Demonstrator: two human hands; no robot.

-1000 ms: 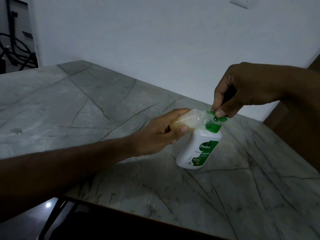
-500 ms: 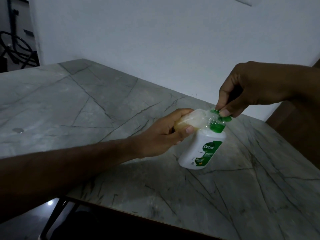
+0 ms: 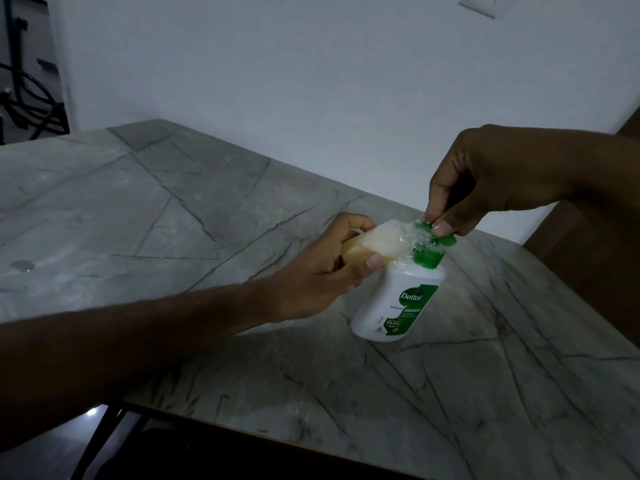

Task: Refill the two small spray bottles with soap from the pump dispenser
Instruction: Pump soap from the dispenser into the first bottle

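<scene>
Head view: left hand (image 3: 322, 271) grips a small clear plastic spray bottle (image 3: 145, 245) sideways while right hand (image 3: 491, 178) pinches the white soap dispenser's (image 3: 398, 303) green pump (image 3: 431, 242); soap could spill.

I've got open surface (image 3: 173, 216) left and front of the soap bottle (image 3: 398, 303); both hands crowd its top, wall (image 3: 311, 81) close behind.

Left hand (image 3: 311, 275) grips 1 small clear spray bottle (image 3: 374, 245) tilted against the green pump head (image 3: 431, 244) of the white dispenser (image 3: 398, 303), right hand (image 3: 485, 181) pinching the pump, on marble table (image 3: 173, 220).
</scene>
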